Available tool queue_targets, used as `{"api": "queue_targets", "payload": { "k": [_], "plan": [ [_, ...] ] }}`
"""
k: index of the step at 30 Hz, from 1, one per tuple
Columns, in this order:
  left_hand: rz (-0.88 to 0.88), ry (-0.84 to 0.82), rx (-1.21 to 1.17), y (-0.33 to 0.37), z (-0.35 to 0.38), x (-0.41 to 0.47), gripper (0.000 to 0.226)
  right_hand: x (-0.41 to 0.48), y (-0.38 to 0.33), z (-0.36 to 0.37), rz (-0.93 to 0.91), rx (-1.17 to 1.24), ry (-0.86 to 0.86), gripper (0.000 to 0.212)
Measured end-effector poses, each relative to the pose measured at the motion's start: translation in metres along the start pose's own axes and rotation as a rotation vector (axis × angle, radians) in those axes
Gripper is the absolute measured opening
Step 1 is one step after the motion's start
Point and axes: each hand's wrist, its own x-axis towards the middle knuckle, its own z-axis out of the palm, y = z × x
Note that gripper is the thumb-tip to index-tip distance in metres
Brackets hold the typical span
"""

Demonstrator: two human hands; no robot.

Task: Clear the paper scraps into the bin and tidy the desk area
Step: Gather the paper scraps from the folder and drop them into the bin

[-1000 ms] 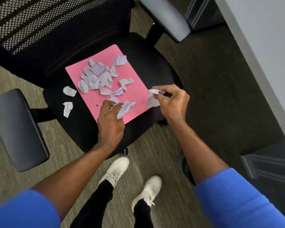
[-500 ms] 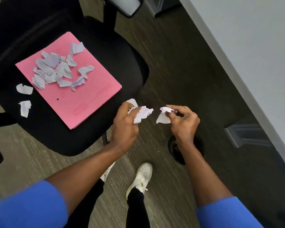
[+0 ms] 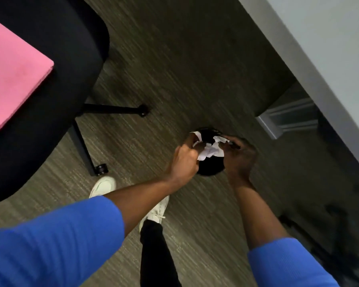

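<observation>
A small round black bin (image 3: 210,167) stands on the carpet below the desk edge. Both hands hover right over its mouth. My left hand (image 3: 184,160) is closed on white paper scraps (image 3: 208,151) at the bin's left rim. My right hand (image 3: 239,156) pinches more scraps at the right rim. The scraps bunch together between the two hands above the dark opening. A pink folder (image 3: 13,75) lies on the black office chair (image 3: 56,65) at the left; the scraps on it are out of view.
A grey desk top (image 3: 327,44) runs along the right, with a metal desk leg (image 3: 288,121) just beyond the bin. The chair's base legs and castors (image 3: 101,168) spread over the carpet to the left of my feet (image 3: 103,186).
Both hands carried their scraps from beside the chair down and right to the bin's mouth. The view swung right, so most of the folder and its scraps left the frame.
</observation>
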Motion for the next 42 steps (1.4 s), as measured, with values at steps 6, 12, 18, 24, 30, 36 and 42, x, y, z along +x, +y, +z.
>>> {"api": "queue_targets", "payload": {
  "k": [6, 12, 18, 24, 30, 36, 42],
  "plan": [
    [-0.031, -0.246, 0.051, -0.019, 0.065, 0.034, 0.05, 0.016, 0.051, 0.012, 0.049, -0.006, -0.006, 0.016],
    [0.058, -0.365, 0.242, -0.042, 0.115, 0.062, 0.053, 0.025, 0.089, 0.018, 0.041, -0.089, -0.114, 0.036],
    [-0.062, -0.521, 0.273, -0.072, 0.149, 0.076, 0.091, 0.022, 0.128, 0.021, 0.1, -0.094, -0.16, 0.042],
    [-0.021, -0.536, 0.26, -0.079, 0.141, 0.067, 0.095, 0.001, 0.131, 0.029, 0.142, -0.072, -0.146, 0.043],
    [-0.029, -0.517, 0.319, -0.061, 0.086, 0.039, 0.077, -0.018, 0.08, 0.042, 0.027, -0.123, -0.116, 0.035],
    [-0.066, -0.292, 0.301, -0.056, 0.001, 0.005, 0.045, -0.023, -0.001, 0.065, -0.057, -0.108, -0.161, 0.035],
    [-0.165, -0.009, 0.228, -0.068, -0.085, -0.034, 0.022, -0.027, -0.098, 0.095, -0.021, -0.015, -0.272, 0.037]
  ]
}}
